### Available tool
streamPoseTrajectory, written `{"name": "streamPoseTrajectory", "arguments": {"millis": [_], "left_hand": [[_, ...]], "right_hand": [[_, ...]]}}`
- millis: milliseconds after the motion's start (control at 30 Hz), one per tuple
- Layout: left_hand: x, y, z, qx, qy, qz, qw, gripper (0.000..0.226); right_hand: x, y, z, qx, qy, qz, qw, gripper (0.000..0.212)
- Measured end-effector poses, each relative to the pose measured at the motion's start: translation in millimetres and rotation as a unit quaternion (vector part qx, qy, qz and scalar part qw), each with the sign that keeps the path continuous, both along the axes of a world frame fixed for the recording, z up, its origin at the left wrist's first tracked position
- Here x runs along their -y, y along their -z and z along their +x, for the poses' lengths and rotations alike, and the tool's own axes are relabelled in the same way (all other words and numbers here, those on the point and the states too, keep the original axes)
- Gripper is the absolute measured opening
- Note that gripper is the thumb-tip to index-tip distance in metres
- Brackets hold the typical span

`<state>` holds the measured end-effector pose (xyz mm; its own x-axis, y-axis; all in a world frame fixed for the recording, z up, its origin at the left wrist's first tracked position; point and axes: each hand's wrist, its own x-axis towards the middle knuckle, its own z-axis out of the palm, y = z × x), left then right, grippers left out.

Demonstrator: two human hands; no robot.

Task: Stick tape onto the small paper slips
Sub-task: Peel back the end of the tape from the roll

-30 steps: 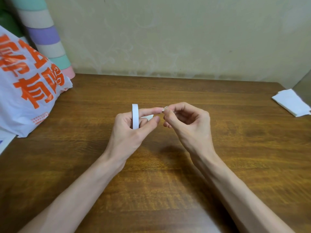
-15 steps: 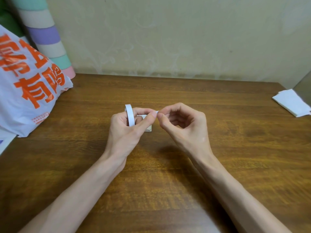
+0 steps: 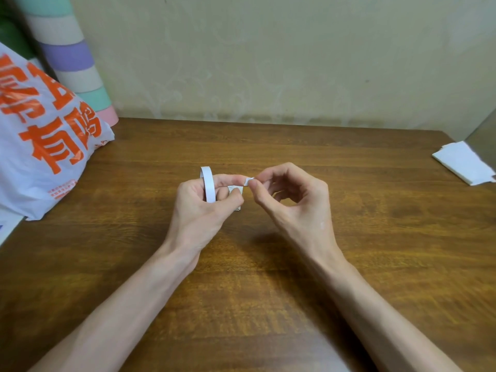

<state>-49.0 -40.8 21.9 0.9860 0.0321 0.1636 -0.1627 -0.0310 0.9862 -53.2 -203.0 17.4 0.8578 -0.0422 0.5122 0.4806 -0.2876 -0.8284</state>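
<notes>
Both hands hang close together above the middle of the desk (image 3: 375, 237), their fingertips almost meeting. Curled round the white tape roll (image 3: 208, 186), the left hand (image 3: 201, 210) grips it so that it stands on edge, the index finger reaching out rightward along the top. With its thumb and forefinger the right hand (image 3: 295, 208) pinches the loose tape end (image 3: 248, 181), a short white tab drawn only a little way off the roll; its other fingers are curled in loosely and hold nothing. Just under the two hands, at the desk's middle, lie the small paper slips (image 3: 235, 188) in a little stack, mostly hidden behind the left thumb, with one corner showing below it. Whether the tape touches them cannot be told. At the desk's left edge slumps a white plastic bag (image 3: 45, 157) printed with big orange characters. Behind it, at the far left corner, a pastel-striped roll (image 3: 69, 57) leans toward the wall (image 3: 268, 63). Well apart from the hands, a stack of white paper (image 3: 464, 162) sits at the right edge near the far right corner.
</notes>
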Motion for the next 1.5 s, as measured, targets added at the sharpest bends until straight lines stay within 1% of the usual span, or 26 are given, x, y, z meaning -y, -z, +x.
{"name": "streamPoseTrajectory", "arguments": {"millis": [67,167,300,467,567,667,767,867,1000,1100,1367,1500], "left_hand": [[1.0,-0.1,1.0,0.015,0.0,0.029,0.999,0.028],[1.6,-0.2,0.5,0.047,0.01,0.063,0.997,0.036],[1.3,-1.0,-2.7,0.086,0.008,0.087,0.992,0.037],[-0.2,-0.9,-1.6,0.065,0.019,0.081,0.994,0.034],[0.7,-3.1,-4.2,0.063,0.022,0.092,0.994,0.027],[1.3,-2.1,-3.8,0.061,0.019,0.086,0.994,0.033],[1.1,-2.8,-3.9,0.044,0.022,0.078,0.996,0.031],[0.8,-4.0,-4.0,0.041,0.029,0.065,0.997,0.039],[0.8,-5.3,-4.7,0.045,0.035,0.057,0.997,0.045],[1.1,-5.0,-4.5,0.053,0.038,0.052,0.997,0.046],[1.7,-2.9,-4.6,0.074,0.038,0.081,0.993,0.044],[0.3,0.3,-3.3,0.071,0.038,0.099,0.992,0.023]], "right_hand": [[1.1,0.3,0.2,-0.001,0.012,0.002,1.0,0.009],[1.9,0.5,-0.2,-0.004,0.024,0.004,1.0,0.007],[2.5,0.4,0.1,-0.006,0.037,0.003,0.999,0.006],[5.7,-2.3,1.0,0.018,0.031,-0.051,0.998,0.01],[7.0,-1.1,1.9,0.013,0.039,-0.051,0.998,0.008],[6.6,-0.2,2.9,-0.003,0.035,-0.04,0.999,0.007],[7.1,-0.4,4.6,-0.026,0.028,-0.012,0.999,0.006],[8.0,-1.2,5.4,-0.039,0.022,0.008,0.999,0.008],[7.1,-3.3,3.8,-0.028,0.023,0.009,0.999,0.007],[6.4,-4.6,1.1,-0.011,0.034,-0.014,0.999,0.005],[5.1,-5.9,-1.8,0.021,0.062,-0.066,0.996,0.005],[4.3,-6.3,-1.6,0.023,0.076,-0.078,0.994,0.005]]}}
